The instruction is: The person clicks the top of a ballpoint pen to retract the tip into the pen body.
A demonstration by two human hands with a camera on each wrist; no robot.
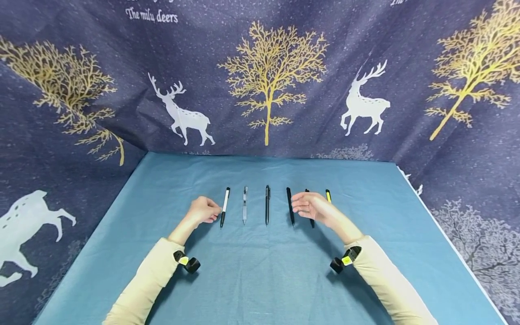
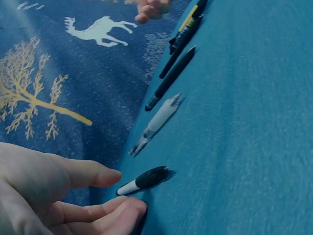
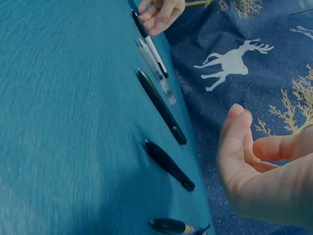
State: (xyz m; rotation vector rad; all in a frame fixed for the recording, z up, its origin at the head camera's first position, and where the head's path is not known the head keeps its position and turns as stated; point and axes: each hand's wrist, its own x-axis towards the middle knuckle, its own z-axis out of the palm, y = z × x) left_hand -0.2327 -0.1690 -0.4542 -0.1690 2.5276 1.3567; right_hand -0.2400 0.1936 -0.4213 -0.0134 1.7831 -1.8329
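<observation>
My left hand (image 1: pixel 203 210) is beside a white pen with a black grip (image 1: pixel 224 206). In the left wrist view, its thumb and fingers stand apart on either side of that pen, which lies on the cloth; contact is unclear. To the right lie a clear pen with a whitish grip (image 1: pixel 244 206) and a slim black pen (image 1: pixel 267 205). My right hand (image 1: pixel 314 207), fingers loosely bent and holding nothing, hovers above the row. Beside its fingertips is another black pen (image 1: pixel 290 203). The hand partly covers a dark pen (image 1: pixel 312 223) and a yellow-and-black pen (image 1: pixel 328 195).
The pens lie roughly parallel in a row on a blue cloth-covered table (image 1: pixel 260 275). A dark blue curtain (image 1: pixel 300 122) printed with deer and trees rises behind the table and at both sides. Each wrist wears a strapped camera (image 1: pixel 192 265).
</observation>
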